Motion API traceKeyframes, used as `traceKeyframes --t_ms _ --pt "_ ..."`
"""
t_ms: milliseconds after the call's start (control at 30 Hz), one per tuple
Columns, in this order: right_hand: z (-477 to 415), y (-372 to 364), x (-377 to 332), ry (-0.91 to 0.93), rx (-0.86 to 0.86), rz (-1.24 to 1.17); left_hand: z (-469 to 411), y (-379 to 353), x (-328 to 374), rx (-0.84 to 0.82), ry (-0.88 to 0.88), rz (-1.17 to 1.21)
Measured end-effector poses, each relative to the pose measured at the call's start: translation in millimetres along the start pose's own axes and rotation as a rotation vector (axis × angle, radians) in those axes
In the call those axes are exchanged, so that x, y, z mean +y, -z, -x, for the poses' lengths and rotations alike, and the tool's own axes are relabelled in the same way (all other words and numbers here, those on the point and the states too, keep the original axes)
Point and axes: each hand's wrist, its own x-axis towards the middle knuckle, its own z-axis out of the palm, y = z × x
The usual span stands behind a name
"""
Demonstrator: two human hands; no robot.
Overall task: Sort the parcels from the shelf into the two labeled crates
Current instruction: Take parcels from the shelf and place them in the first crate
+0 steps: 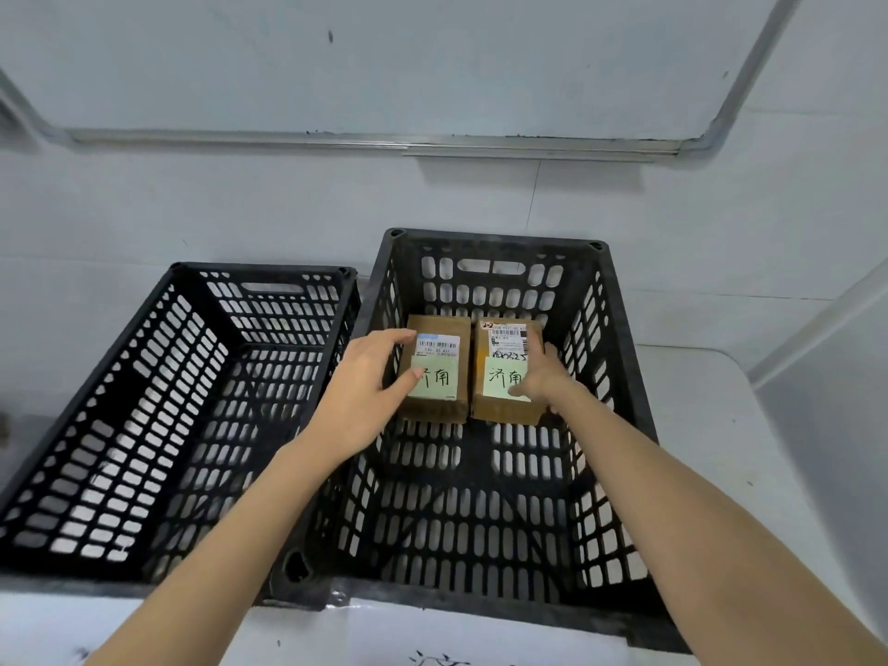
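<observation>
2 crates [259, 269] [495, 238] | 2 parcels [444, 382] [499, 377] in right crate [620, 377] | 2 hands [370, 377] [545, 377] holding

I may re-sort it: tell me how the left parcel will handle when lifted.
The left parcel is a small cardboard box, so probably stiff and light. Flat faces: it should not roll or tip easily. Its green note might peel if rubbed.

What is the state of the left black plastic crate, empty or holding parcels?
Empty, as far as visible: the left black plastic crate shows only bare mesh. Both brown cardboard parcels lie in the right black crate.
</observation>
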Motion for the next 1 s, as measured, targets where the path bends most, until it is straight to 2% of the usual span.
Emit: traceKeyframes --t_ms 167,533,767,1000 --pt "48.2 36.2 -29.4 0.258 0.127 -0.041 21.8 12.0 16.9 0.036 0.021 -0.039" --pt "233.7 87.1 -84.2 0.659 0.317 0.074 119.8 67.5 74.6 0.299 0.073 -0.125" --pt "352.2 62.0 -121.8 0.861 0.231 0.133 226.3 120.2 91.4 0.427 0.151 -0.177" --pt "449.4 -6.4 -193.5 1.101 0.094 0.154 362.3 188.7 76.3 0.552 0.344 -0.284"
